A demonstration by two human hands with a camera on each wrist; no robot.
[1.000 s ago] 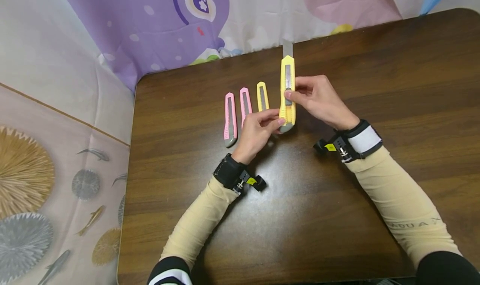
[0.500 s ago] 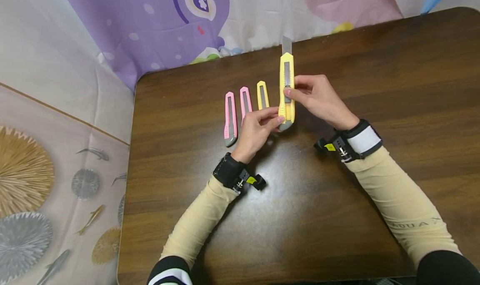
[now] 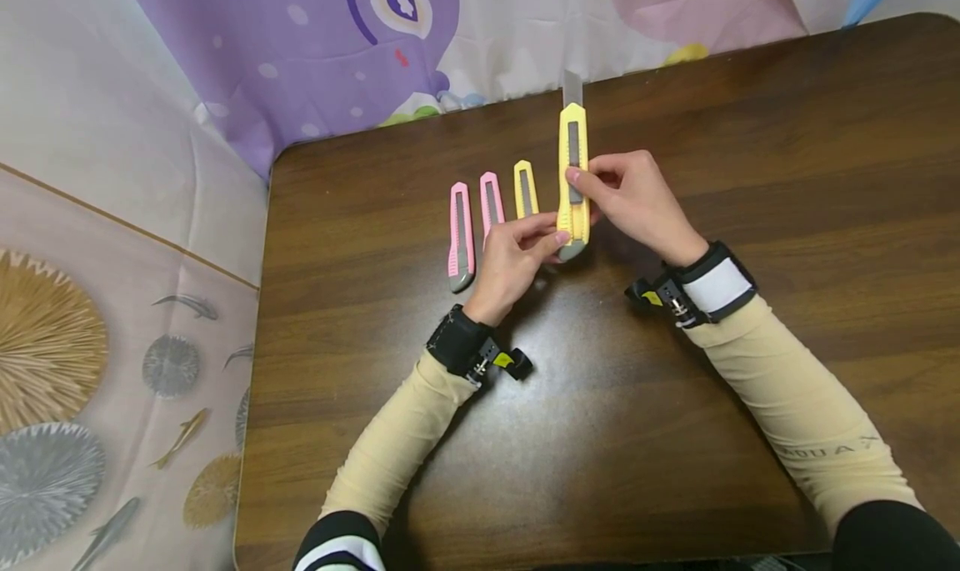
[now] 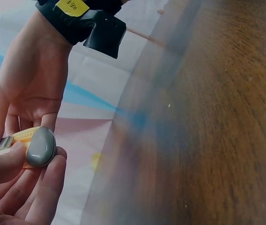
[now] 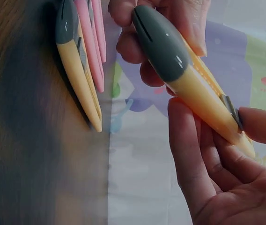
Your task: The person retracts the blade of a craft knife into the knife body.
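A yellow utility knife with a grey end cap is held up over the table, its blade standing out at the far end. My left hand pinches the knife near its grey end. My right hand grips its middle, the thumb lying on the dark slider and the fingers behind the body. In the left wrist view the end cap shows between the left thumb and fingers. Beside the left hand lie two pink utility knives, one and another, plus a second yellow knife, partly covered by that hand.
The brown wooden table reaches back to a printed cloth along its far edge. A pale patterned cloth hangs on the left. Both wrists wear black bands with small cameras, the left one close over the table.
The yellow knife in my hands has risen slightly towards the far edge. My right thumb has slid a little up along the slider, and the right wrist has shifted slightly left.
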